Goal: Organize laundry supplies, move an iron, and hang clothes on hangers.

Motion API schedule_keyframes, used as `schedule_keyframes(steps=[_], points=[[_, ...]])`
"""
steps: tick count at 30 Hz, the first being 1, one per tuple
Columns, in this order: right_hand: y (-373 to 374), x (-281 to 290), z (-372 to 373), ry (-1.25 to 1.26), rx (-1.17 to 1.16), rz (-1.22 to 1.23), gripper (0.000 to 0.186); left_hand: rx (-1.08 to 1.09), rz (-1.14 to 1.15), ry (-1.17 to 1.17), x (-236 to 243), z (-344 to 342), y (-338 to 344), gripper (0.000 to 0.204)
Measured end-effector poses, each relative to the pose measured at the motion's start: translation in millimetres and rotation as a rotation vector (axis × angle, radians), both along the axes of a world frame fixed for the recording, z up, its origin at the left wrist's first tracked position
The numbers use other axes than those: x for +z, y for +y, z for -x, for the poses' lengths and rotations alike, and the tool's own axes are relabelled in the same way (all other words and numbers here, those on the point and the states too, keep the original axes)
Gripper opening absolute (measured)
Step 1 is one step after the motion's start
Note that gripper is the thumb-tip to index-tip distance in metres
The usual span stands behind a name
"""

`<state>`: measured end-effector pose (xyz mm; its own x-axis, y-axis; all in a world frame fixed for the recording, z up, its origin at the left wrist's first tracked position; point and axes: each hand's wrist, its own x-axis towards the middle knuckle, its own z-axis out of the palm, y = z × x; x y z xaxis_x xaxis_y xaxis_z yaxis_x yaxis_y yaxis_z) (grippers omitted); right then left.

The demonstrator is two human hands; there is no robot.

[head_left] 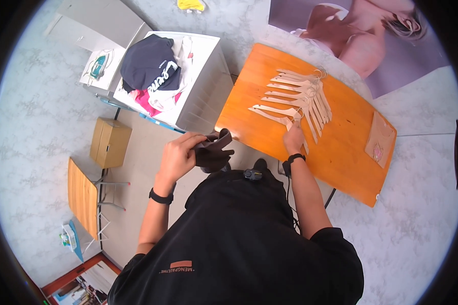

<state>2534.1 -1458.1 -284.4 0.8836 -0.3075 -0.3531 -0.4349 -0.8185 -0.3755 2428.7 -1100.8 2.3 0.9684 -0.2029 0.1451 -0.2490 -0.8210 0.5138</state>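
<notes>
My left hand (178, 156) is closed on a dark brown piece of folded cloth (213, 156), which hangs in front of my body with a curled band at its top. What kind of garment it is cannot be made out. My right hand (293, 140) reaches over the near edge of an orange wooden table (341, 157). Its fingers are closed on the nearest wooden hanger (272, 116), close to the hook. Beyond it, several more light wooden hangers (303, 91) lie overlapping in a fanned row, hooks to the right.
A white cabinet (203, 96) at the left bears a heap of clothes with a dark navy garment (145, 63) on top. Near it rests a teal iron (97, 66). A cardboard box (109, 142) and a small wooden table (82, 198) stand farther left. A flat package (381, 140) lies on the orange table's right end.
</notes>
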Motion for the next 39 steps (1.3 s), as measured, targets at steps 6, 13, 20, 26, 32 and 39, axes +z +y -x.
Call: schedule_keyframes(steps=[6,13,20,26,32,39], points=[[-22.7,0.5,17.4,-0.23,0.075,-0.014,0.042,0.014,-0.027,-0.043,11.8,-3.1,5.4,0.051],[-41.5,83.3,32.1,-0.323,-0.142,-0.791,0.031,-0.055,-0.059,-0.082,35.3,-8.8,2.0,0.055],[-27.1,194.5,32.3,-0.507,-0.12,-1.555,0.03,-0.118,0.179,-0.154,61.2,-18.7,-13.1,0.033],[19.1,257.1,39.5,-0.693,0.213,-1.763,0.028,-0.036,0.248,-0.103,60.4,-20.7,-18.0,0.032],[64.6,257.3,65.8,-0.625,0.32,-1.695,0.028,-0.007,0.336,-0.13,65.4,-22.0,-22.4,0.038],[89.7,261.5,80.4,-0.794,0.429,-1.28,0.023,-0.005,0.4,-0.184,83.0,-21.6,-20.6,0.035]])
